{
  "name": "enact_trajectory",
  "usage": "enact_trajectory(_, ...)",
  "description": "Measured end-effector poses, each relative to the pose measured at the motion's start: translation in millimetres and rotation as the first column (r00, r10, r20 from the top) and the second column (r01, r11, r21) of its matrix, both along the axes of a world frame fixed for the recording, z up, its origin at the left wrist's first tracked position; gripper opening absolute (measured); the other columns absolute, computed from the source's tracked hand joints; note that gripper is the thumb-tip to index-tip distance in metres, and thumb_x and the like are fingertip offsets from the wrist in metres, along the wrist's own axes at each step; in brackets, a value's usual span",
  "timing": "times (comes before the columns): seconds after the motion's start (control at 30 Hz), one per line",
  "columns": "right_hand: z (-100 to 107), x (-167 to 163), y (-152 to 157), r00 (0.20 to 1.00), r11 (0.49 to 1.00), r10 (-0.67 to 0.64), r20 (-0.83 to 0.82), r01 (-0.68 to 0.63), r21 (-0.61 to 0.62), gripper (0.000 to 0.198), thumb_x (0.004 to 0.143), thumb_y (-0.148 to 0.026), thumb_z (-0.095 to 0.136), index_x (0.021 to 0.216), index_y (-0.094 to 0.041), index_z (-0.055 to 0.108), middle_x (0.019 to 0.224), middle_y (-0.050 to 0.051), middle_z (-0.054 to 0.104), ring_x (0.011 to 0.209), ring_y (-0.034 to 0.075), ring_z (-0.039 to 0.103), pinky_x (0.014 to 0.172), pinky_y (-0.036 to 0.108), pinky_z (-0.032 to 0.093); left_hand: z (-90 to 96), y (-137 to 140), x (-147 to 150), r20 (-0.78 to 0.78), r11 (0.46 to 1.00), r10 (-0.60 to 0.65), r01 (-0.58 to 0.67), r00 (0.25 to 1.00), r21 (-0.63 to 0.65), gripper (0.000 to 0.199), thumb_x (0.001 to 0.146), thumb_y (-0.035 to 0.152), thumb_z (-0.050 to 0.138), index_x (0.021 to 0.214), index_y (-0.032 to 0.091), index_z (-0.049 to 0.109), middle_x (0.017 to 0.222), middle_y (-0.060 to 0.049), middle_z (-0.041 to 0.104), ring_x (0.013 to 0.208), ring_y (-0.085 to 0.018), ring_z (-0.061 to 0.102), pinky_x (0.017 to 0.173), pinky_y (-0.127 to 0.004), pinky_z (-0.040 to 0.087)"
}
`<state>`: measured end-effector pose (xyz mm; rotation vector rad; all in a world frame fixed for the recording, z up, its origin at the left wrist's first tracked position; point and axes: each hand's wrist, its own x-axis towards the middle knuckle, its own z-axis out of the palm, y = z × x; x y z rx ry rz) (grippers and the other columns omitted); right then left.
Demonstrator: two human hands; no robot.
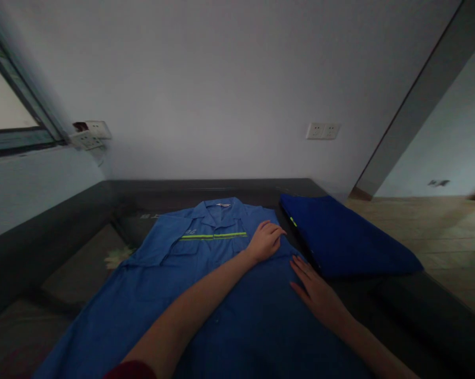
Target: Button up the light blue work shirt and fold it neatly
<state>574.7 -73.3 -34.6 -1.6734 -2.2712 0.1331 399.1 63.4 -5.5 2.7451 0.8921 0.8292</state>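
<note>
A blue work shirt (198,284) lies spread out face up, its collar toward the wall and a yellow-green stripe across the chest. The shirt's left-side sleeve is folded in over the front. My left hand (266,240) reaches across the chest to the right shoulder area, its fingers bent and closed on the fabric there. Just below and to the right, my right hand (316,289) lies flat along the shirt's side edge, fingers stretched out. The cloth under both palms is hidden.
A darker blue folded garment (348,237) lies right of the shirt on the dark table (142,187). The white wall (221,105) rises behind, with a double socket (323,131) on it. More sockets (89,137) sit by the window at left. Wooden floor (451,242) shows at right.
</note>
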Motion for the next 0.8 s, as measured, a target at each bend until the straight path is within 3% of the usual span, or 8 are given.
enact_trajectory(0.17,-5.0,3.4,3.2,0.999,1.000,0.022,0.024,-0.022,0.009,0.060,0.093,-0.051,0.032,0.139,-0.014,0.044,0.145,0.013,0.042,0.136,0.025,0.034,0.112,0.047,0.030,21.8,-18.3,-48.3,0.008,0.999,-0.012,0.012,1.000,0.034,0.033,0.088,0.015,0.040,0.113,0.022,0.060,0.117,-0.005,0.063,0.115,-0.017,0.052,0.111,-0.039,0.028)
enact_trajectory(0.33,-1.0,4.9,6.4,0.990,0.996,0.038,0.137,-0.049,0.078,0.060,0.092,-0.049,0.031,0.129,-0.008,0.056,0.138,0.017,0.050,0.129,0.029,0.045,0.109,0.048,0.035,41.8,-36.3,-158.0,0.015,0.971,0.227,-0.225,0.974,-0.077,0.028,0.087,0.017,0.042,0.105,0.019,0.063,0.112,-0.007,0.063,0.107,-0.019,0.057,0.097,-0.033,0.043)
enact_trajectory(0.5,40.7,-22.6,12.1,0.991,0.991,0.058,0.119,-0.072,0.113,0.046,0.091,-0.041,0.033,0.114,-0.018,0.065,0.120,0.010,0.064,0.109,0.027,0.061,0.094,0.046,0.049,58.1,-77.4,-291.0,-0.036,0.833,0.525,-0.522,0.850,-0.181,0.024,0.085,0.019,0.046,0.099,0.016,0.064,0.101,-0.007,0.067,0.095,-0.018,0.061,0.090,-0.031,0.046)
enact_trajectory(0.57,63.4,-45.5,17.1,0.991,0.988,0.104,0.084,-0.113,0.105,0.041,0.091,-0.039,0.035,0.109,-0.021,0.067,0.113,0.007,0.068,0.103,0.025,0.063,0.088,0.043,0.051,65.5,-102.4,-333.4,-0.053,0.749,0.623,-0.614,0.781,-0.248,0.024,0.086,0.023,0.045,0.099,0.015,0.064,0.098,-0.006,0.068,0.090,-0.017,0.062,0.084,-0.029,0.048)
enact_trajectory(0.67,93.2,-89.0,27.5,0.978,0.972,0.200,0.062,-0.206,0.111,0.034,0.090,-0.034,0.040,0.105,-0.022,0.068,0.109,0.006,0.069,0.099,0.024,0.064,0.086,0.040,0.051,76.0,-141.2,-374.6,-0.035,0.652,0.724,-0.699,0.689,-0.294,0.027,0.087,0.026,0.044,0.102,0.013,0.063,0.095,-0.005,0.068,0.085,-0.015,0.062,0.080,-0.027,0.048)
enact_trajectory(0.8,121.6,-151.8,41.9,0.949,0.948,0.309,0.063,-0.313,0.052,0.026,0.087,-0.028,0.050,0.102,-0.019,0.069,0.103,0.005,0.071,0.094,0.023,0.065,0.081,0.034,0.049,77.8,-181.3,-395.0,-0.061,0.602,0.763,-0.741,0.644,-0.297,0.032,0.087,0.030,0.043,0.106,0.011,0.061,0.096,-0.005,0.069,0.083,-0.014,0.061,0.079,-0.026,0.046)
